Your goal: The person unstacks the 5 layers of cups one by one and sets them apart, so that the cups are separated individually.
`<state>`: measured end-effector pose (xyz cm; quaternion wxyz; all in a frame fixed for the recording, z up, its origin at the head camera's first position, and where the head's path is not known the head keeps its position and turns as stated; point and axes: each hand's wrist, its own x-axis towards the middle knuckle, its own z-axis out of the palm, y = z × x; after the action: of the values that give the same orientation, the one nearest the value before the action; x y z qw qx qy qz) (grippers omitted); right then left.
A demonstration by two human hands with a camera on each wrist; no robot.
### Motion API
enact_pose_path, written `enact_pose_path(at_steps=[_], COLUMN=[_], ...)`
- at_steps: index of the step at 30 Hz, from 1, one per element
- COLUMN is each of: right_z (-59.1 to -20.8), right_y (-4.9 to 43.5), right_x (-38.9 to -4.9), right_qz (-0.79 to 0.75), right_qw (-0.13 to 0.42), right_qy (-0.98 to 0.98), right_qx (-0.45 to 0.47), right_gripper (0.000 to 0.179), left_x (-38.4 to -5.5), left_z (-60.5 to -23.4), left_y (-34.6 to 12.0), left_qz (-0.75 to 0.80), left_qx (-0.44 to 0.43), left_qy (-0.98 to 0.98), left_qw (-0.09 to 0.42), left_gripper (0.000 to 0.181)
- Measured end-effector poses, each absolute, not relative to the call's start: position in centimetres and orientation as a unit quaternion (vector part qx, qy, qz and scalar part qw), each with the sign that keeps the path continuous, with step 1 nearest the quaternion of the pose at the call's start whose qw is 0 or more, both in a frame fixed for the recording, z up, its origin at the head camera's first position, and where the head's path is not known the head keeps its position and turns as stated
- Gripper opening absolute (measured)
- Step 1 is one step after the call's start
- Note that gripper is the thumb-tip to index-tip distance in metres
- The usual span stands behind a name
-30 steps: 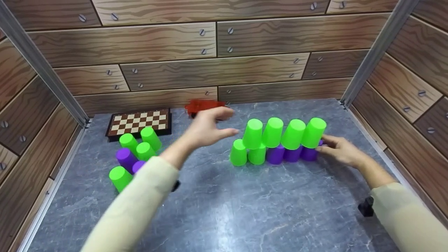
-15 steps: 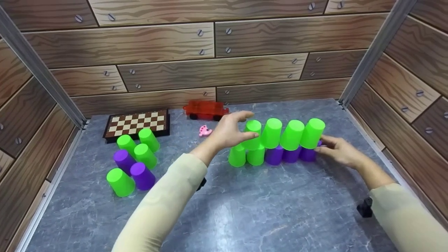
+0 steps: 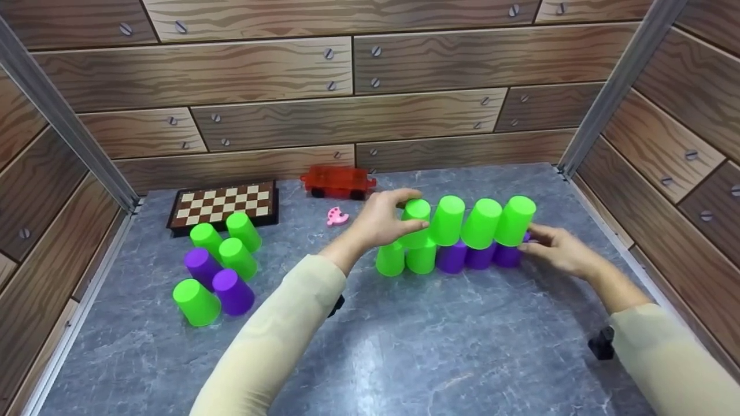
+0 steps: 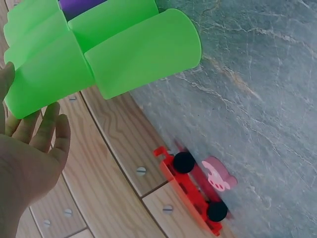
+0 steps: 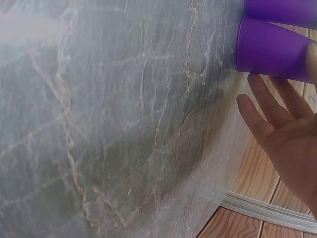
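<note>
The grey marbled surface (image 3: 370, 358) carries a two-tier row of cups (image 3: 448, 222), toward its right edge and short of its back edge: four green ones above, two green and three purple below, all mouth down. A smaller group of six cups (image 3: 236, 257) stands near the left edge. The left hand (image 3: 383, 219) grips the leftmost upper green cup (image 4: 49, 74), thumb in front and fingers behind. The right hand (image 3: 558, 249) pinches the purple cup (image 5: 275, 49) at the row's right end, thumb and fingers on opposite sides.

Each cup looks like thin, smooth plastic, so probably light, a little springy, hard to break and somewhat slippery. The sides narrow upward, so a hard squeeze high up might slip; a gentle hold around mid-height seems best. An upper cup, resting on those beneath, could be knocked off easily.
</note>
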<state>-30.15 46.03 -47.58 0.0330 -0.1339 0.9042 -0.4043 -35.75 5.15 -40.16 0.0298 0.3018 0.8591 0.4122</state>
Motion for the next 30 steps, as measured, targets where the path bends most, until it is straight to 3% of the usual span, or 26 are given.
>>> enact_pose_path(at_steps=[12, 22, 30], right_z=[-47.8, -47.7, -47.7], right_y=[46.2, 46.4, 46.4], right_x=[-30.1, -30.3, -30.5], right_qz=[-0.403, -0.382, -0.394], right_qw=[0.035, 0.035, 0.031], right_qy=[0.904, 0.913, 0.908], right_qx=[-0.139, -0.14, -0.143], right_gripper=[0.058, 0.059, 0.057], left_x=[-35.7, -37.0, -38.7], left_z=[-38.7, -36.6, -37.0], left_y=[-1.1, -9.1, -13.9], left_qz=[0.447, 0.407, 0.364], left_qx=[0.299, 0.251, 0.226], left_qy=[0.843, 0.878, 0.904], left_qw=[0.025, 0.015, -0.002], left_gripper=[0.058, 0.056, 0.055])
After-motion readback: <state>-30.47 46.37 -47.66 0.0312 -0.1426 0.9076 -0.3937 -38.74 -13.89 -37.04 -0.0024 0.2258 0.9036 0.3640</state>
